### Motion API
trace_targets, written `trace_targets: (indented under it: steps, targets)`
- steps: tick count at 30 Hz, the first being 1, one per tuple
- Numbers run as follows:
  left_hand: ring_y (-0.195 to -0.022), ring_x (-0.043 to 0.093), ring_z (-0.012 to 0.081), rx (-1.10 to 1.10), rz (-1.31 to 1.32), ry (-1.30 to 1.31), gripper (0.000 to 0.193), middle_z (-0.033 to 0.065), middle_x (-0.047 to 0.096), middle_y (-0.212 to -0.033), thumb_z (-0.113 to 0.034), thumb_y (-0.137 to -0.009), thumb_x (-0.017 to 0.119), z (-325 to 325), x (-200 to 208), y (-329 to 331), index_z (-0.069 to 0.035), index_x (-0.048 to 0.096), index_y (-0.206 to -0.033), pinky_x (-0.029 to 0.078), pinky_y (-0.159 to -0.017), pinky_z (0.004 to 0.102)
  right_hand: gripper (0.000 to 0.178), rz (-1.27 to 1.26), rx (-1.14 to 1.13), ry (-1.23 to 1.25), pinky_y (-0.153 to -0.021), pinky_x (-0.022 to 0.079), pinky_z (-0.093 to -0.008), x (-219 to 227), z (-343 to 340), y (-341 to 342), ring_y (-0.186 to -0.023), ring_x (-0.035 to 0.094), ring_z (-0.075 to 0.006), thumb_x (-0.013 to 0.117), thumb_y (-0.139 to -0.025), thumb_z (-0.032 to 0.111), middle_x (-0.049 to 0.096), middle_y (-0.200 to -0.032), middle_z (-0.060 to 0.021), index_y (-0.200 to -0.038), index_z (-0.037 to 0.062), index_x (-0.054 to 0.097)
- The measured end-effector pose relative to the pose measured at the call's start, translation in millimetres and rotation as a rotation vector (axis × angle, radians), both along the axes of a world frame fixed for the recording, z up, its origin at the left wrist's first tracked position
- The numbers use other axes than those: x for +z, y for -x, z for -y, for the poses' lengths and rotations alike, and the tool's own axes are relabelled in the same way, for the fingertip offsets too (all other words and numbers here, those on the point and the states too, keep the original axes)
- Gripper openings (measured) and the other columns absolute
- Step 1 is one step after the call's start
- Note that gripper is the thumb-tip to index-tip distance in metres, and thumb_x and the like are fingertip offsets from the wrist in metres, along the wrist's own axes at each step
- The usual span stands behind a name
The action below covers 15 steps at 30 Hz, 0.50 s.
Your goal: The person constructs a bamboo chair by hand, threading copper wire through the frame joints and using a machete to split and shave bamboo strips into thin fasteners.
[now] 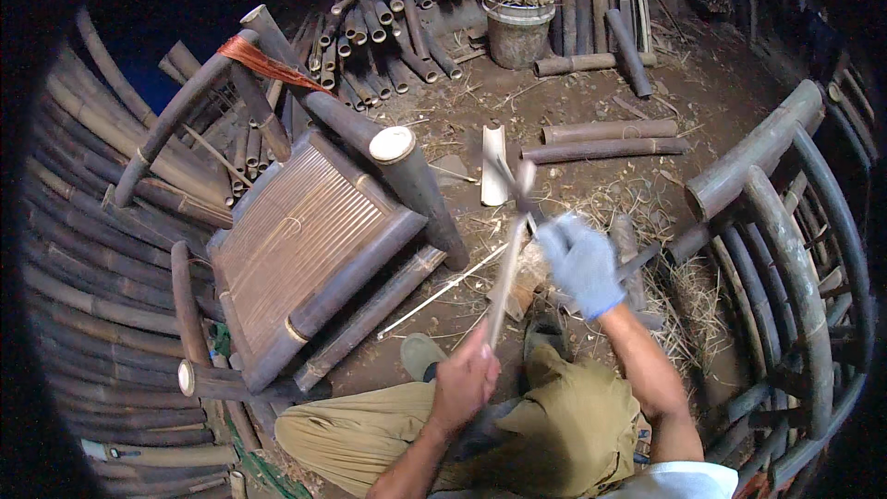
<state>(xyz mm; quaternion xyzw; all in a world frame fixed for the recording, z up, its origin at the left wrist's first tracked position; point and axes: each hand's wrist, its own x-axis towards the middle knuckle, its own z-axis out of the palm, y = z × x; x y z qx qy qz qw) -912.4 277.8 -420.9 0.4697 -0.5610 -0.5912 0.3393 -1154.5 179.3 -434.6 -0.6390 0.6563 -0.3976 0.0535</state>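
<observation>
My bare left hand [467,379] is closed around the lower end of a pale bamboo strip [505,282], which slants up and away in front of my knees. My right hand [580,263], in a light grey glove, is curled shut near the strip's upper end. A dark, knife-like tool [532,208] reaches from the glove toward the strip; motion smears it, so its exact shape and whether it touches the strip cannot be told. Below the glove stands a pale wood block [523,282], partly hidden. A thin bamboo stick [443,294] lies slanting to the left of the strip.
A bamboo chair [300,240] with a slatted seat stands at left, a bamboo frame [785,249] at right. Ahead lie a split bamboo piece [493,164] and two bamboo lengths [605,140]. Farther back are a bucket [519,35] and stacked bamboo tubes [370,32]. Shavings [698,314] litter the floor.
</observation>
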Motion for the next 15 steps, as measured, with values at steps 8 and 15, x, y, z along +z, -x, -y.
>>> trace_targets:
  steps: [8, 15]
  targets:
    - [-0.056, 0.046, 0.0076, 0.011, -0.063, -0.112, 0.046, -0.0009, 0.051, -0.067, -0.020, -0.105, 0.045, 1.3, -5.2, -20.0, -0.003, 0.041, -0.148, 0.042, -0.052, 0.0240, 0.034, 1.098, 0.034, -0.493, -0.048, 0.050, -0.0333, 40.3, 2.4, 16.4, -0.051, 0.053, -0.0155, 0.057, -0.098, 0.038, 0.052, -0.063, -0.0033, -0.100, 0.0042, 0.062]
    - [-0.058, 0.051, 0.0105, -0.139, -0.503, -0.352, 0.047, 0.0028, 0.053, -0.067, -0.021, -0.105, 0.046, 10.0, -47.2, -2.4, -0.002, 0.040, -0.148, 0.045, -0.056, 0.0259, 0.035, 1.530, 0.410, -0.510, -0.049, 0.047, -0.0293, 39.3, -19.2, -29.1, -0.050, 0.046, -0.0090, 0.065, -0.095, 0.023, 0.045, -0.060, 0.0041, -0.122, 0.0007, 0.060]
